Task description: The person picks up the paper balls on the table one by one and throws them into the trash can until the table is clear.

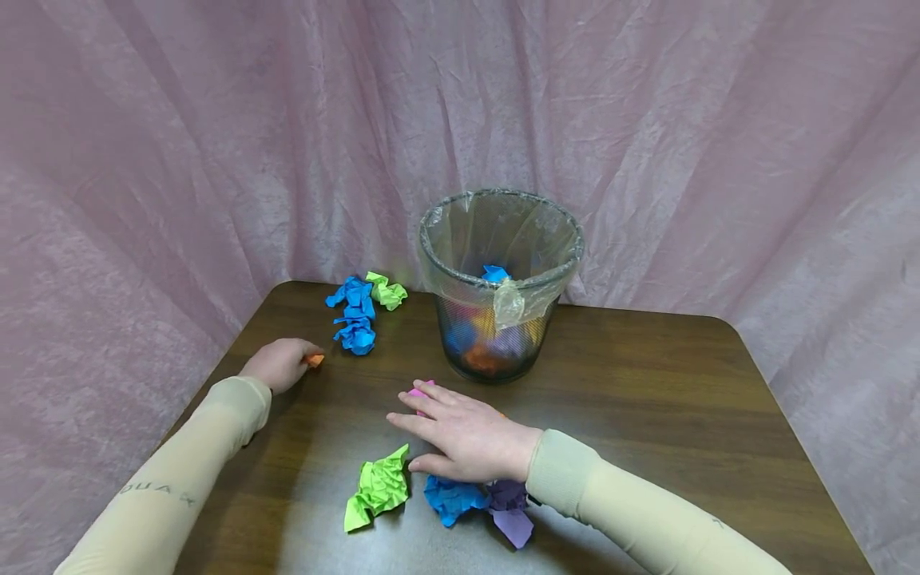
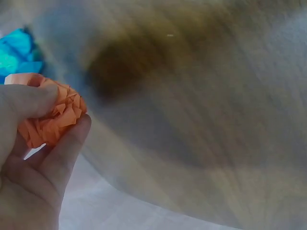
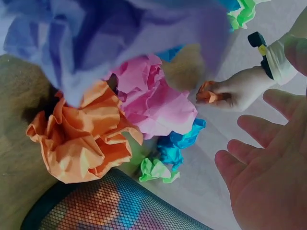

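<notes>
My left hand (image 1: 282, 365) pinches a crumpled orange paper ball (image 2: 53, 115) between thumb and fingers, over the left side of the table. Fingers spread, my right hand (image 1: 467, 431) hovers palm down over several crumpled papers and holds nothing. Beneath it, a pink paper (image 3: 156, 98) and an orange one (image 3: 86, 136) show in the right wrist view; in the head view the hand mostly hides them. Near its thumb lies a light green paper (image 1: 379, 485). A blue paper (image 1: 454, 498) and a purple paper (image 1: 510, 511) sit just below the palm.
A mesh wastebasket (image 1: 496, 335) with a clear liner stands at the back middle, crumpled papers inside. Crumpled blue papers (image 1: 354, 315) and a light green one (image 1: 387, 291) lie at the back left. A pink curtain (image 1: 216, 160) hangs behind the brown table (image 1: 647, 375).
</notes>
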The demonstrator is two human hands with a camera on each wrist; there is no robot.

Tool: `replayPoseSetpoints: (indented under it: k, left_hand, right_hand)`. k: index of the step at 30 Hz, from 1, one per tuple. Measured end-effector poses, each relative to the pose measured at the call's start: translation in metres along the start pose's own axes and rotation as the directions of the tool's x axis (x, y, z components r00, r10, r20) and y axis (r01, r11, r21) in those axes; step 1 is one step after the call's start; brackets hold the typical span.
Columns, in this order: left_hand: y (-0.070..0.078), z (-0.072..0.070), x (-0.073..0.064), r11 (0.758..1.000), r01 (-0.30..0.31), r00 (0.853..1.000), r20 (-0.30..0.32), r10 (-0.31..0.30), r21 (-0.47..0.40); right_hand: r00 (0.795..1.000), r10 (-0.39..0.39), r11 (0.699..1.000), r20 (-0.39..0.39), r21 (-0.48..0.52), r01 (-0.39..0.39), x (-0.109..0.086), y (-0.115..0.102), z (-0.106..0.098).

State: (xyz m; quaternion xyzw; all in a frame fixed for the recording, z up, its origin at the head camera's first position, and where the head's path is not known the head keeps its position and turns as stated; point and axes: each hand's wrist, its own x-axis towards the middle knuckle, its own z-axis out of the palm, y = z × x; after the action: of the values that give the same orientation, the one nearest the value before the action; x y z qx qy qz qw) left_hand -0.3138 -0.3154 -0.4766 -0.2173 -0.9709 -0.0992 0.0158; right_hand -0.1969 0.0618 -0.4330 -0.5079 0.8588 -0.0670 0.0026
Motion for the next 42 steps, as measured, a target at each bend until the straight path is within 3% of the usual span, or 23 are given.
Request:
replayPoseSetpoints:
  k: [7,15,22,30,37,42]
  left_hand:
    - [0.018,-0.023,0.003,0.999,-0.014,0.999,-0.029,0.013,-0.051]
    - [0.041,-0.049,0.01,0.991,-0.094,0.992,-0.096,0.085,-0.095]
    - [0.062,-0.07,0.016,0.985,-0.138,0.987,-0.1,0.128,-0.099]
    - [0.082,-0.098,0.026,0.964,-0.256,0.956,-0.166,0.241,-0.074]
    - [0.096,-0.124,0.032,0.972,-0.205,0.974,-0.121,0.191,-0.115]
    - [0.109,-0.143,0.041,0.971,-0.211,0.969,-0.155,0.193,-0.113]
  right_hand:
    - [0.999,-0.023,1.0,-0.022,-0.016,0.023,0.0,0.001,-0.013]
    - [0.996,-0.061,0.996,-0.068,-0.061,0.057,-0.003,-0.001,-0.034]
    - [0.99,-0.096,0.992,-0.1,-0.09,0.087,-0.006,-0.002,-0.059]
    - [0.989,-0.099,0.99,-0.106,-0.113,0.087,-0.01,-0.005,-0.087]
    - [0.985,-0.123,0.989,-0.117,-0.093,0.112,-0.016,-0.008,-0.106]
    - [0.99,-0.103,0.988,-0.099,-0.121,0.091,-0.02,-0.006,-0.123]
